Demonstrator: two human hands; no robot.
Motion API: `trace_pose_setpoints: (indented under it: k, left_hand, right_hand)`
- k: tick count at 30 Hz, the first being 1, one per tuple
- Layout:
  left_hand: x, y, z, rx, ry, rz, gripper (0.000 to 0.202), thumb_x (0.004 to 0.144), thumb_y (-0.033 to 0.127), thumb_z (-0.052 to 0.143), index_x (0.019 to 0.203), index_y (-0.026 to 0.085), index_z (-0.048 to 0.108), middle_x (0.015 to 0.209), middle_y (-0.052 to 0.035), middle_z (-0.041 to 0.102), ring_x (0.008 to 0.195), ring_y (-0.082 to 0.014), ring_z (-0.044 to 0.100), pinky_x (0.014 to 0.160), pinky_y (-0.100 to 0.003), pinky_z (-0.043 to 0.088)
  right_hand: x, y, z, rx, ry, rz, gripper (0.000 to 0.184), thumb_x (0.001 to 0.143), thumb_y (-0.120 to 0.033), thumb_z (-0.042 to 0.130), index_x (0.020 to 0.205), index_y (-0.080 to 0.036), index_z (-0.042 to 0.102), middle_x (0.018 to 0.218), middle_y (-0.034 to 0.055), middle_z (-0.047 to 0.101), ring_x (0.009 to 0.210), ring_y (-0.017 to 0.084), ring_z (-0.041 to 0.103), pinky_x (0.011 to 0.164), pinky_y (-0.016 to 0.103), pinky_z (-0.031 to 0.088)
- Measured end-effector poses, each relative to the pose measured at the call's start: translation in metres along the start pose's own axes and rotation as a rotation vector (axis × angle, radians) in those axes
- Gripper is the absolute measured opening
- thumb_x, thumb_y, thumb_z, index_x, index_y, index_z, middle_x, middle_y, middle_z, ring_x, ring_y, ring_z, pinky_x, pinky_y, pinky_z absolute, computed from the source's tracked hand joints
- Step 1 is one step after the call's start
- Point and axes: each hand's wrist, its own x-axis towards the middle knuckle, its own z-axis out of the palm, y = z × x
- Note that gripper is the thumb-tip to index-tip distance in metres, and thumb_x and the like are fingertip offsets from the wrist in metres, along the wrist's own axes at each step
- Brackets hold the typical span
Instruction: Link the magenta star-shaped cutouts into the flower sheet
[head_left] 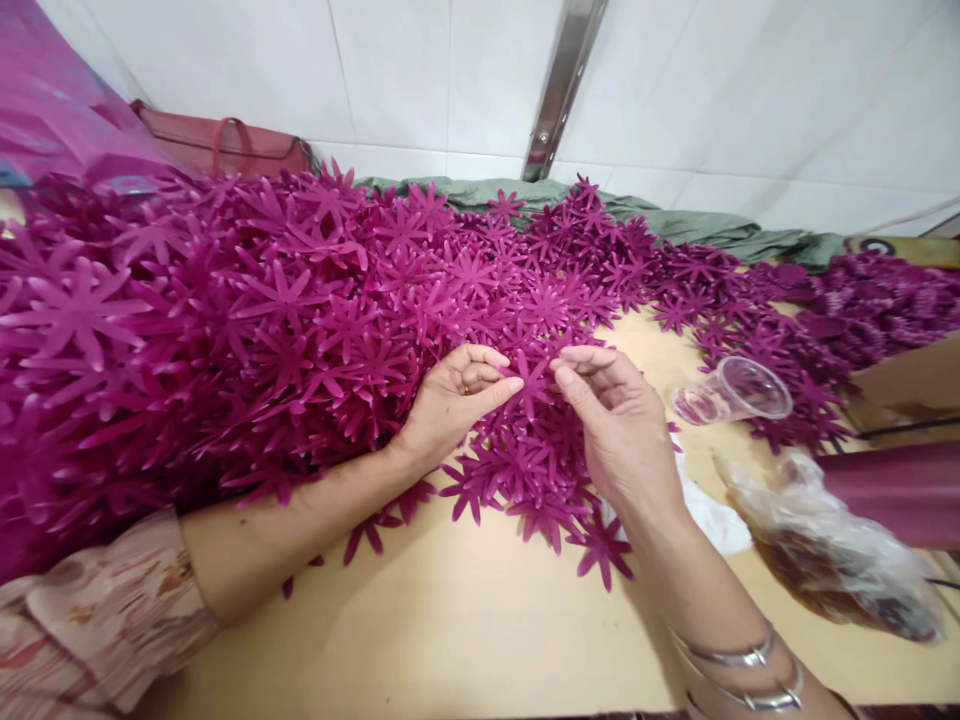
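Left hand: the left hand (450,405) sits at the centre of the frame, fingers curled, its thumb and forefinger pinched on one edge of a magenta flower cutout (531,385).
Right hand: the right hand (619,420) faces it from the right, fingertips closed on the opposite edge of the same cutout, so the two hands meet on it.
Flower cutout: held flat between both hands, just above the small heap of flowers (525,475) lying on the table (465,620).
Big pile: a deep pile of cutouts (225,320) fills the left and upper part of the frame and trails off to the upper right.
Around: a clear plastic cup (733,392) lies on its side right of the hands; a crumpled plastic bag (832,560) is at lower right; white cloth (712,520) shows beside the right wrist; a reddish handbag (225,148) rests at upper left by the tiled wall.
Doing it well: a light fingertip grip at the petal edges looks best, since the thin petals would likely crease or cling together; rolling the fingertips should tell whether one layer or several is held.
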Motion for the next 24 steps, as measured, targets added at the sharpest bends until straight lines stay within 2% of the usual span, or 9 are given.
trace_pose_setpoints:
  k: [5,7,11,15,17,19,21,24]
  left_hand:
    - [0.001,0.001,0.001,-0.043,0.035,-0.001,0.04,0.072,0.03,0.087,0.094,0.013,0.059,0.071,0.0034,0.063,0.063,-0.0037,0.054,0.066,-0.015,0.042]
    - [0.0,0.001,0.0,-0.067,0.009,-0.026,0.043,0.073,0.032,0.087,0.1,0.013,0.059,0.076,0.0012,0.067,0.068,-0.0056,0.06,0.07,-0.017,0.046]
    - [-0.001,0.001,-0.001,-0.086,-0.064,-0.092,0.055,0.073,0.033,0.088,0.111,0.013,0.053,0.092,-0.0058,0.072,0.084,-0.0154,0.071,0.083,-0.025,0.054]
    - [-0.001,0.0,-0.002,-0.06,-0.063,-0.041,0.046,0.077,0.026,0.084,0.109,0.012,0.054,0.092,-0.0056,0.073,0.084,-0.0134,0.072,0.083,-0.022,0.054]
    - [-0.001,-0.001,-0.002,-0.064,-0.039,-0.023,0.042,0.077,0.024,0.083,0.106,0.012,0.055,0.087,-0.0032,0.072,0.082,-0.0122,0.071,0.082,-0.021,0.053]
    - [-0.001,-0.002,-0.001,-0.059,-0.008,-0.019,0.041,0.077,0.024,0.082,0.105,0.012,0.054,0.083,-0.0015,0.071,0.08,-0.0126,0.072,0.081,-0.021,0.053]
    - [-0.002,-0.002,0.0,-0.026,0.01,-0.017,0.04,0.077,0.023,0.081,0.104,0.013,0.053,0.083,-0.0014,0.07,0.078,-0.0122,0.071,0.078,-0.02,0.053]
    - [-0.002,-0.002,0.0,0.042,0.014,-0.01,0.037,0.077,0.021,0.078,0.102,0.013,0.053,0.083,-0.0019,0.07,0.073,-0.0089,0.067,0.073,-0.018,0.051]
  right_hand:
    - [0.001,0.0,0.0,0.066,-0.147,0.091,0.078,0.074,-0.054,0.071,0.131,-0.009,0.04,0.105,0.0047,0.055,0.081,-0.008,0.055,0.076,0.001,0.05]
    - [0.002,-0.001,0.001,0.132,-0.12,0.118,0.079,0.071,-0.052,0.073,0.128,-0.009,0.039,0.098,0.0023,0.054,0.075,-0.007,0.054,0.073,0.003,0.05]
    - [0.004,-0.003,0.003,0.221,-0.005,0.105,0.077,0.066,-0.049,0.076,0.118,-0.007,0.039,0.096,0.0011,0.052,0.074,-0.006,0.055,0.074,0.005,0.051]
    - [0.003,-0.001,0.002,0.18,-0.009,0.093,0.075,0.069,-0.054,0.074,0.115,-0.006,0.039,0.096,0.0018,0.052,0.075,-0.006,0.054,0.076,0.006,0.051]
    - [0.0,-0.001,0.001,0.037,0.043,0.006,0.071,0.075,-0.054,0.069,0.121,-0.008,0.041,0.106,0.0039,0.053,0.084,-0.007,0.055,0.08,0.006,0.05]
    - [-0.005,-0.005,-0.001,-0.227,0.166,-0.19,0.063,0.08,-0.049,0.067,0.127,-0.012,0.047,0.119,0.0052,0.051,0.102,-0.005,0.054,0.089,0.006,0.049]
    - [-0.009,-0.011,-0.003,-0.534,0.248,-0.428,0.048,0.082,-0.043,0.066,0.123,-0.018,0.059,0.125,0.0031,0.049,0.119,-0.003,0.048,0.101,0.011,0.045]
    - [-0.011,-0.018,-0.006,-0.847,0.183,-0.683,0.025,0.084,-0.038,0.066,0.105,-0.027,0.072,0.12,-0.0017,0.053,0.121,-0.001,0.044,0.112,0.02,0.033]
